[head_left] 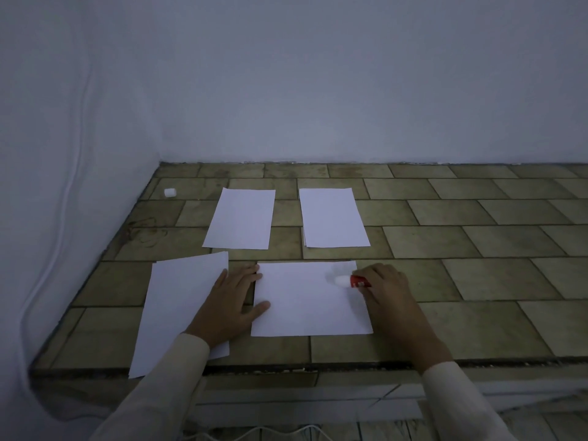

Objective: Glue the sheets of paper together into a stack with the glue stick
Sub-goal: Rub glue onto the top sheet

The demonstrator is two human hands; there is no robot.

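My left hand [234, 300] lies flat, fingers spread and gripping nothing, pressing the left edge of the near sheet [305, 300] — thumb on the paper, palm partly on the tiled counter [477, 281]. My right hand [386, 288] is clenched around the glue stick [354, 281], red barrel in the fist, white tip pointing left and touching the sheet near its far right corner; the tip is blurred. That sheet lies landscape, close to the counter's near edge. Left of it, a loose pile [178, 307] of paper sits angled, its near corner hanging over the edge, my left wrist across it. Further back, two more lots of paper: a far left sheet [240, 218] and a far right pile [332, 218] with a second edge showing under it — well apart from each other. A small white cap [169, 192] sits far left by the wall [286, 90]. Both sleeves are pale.
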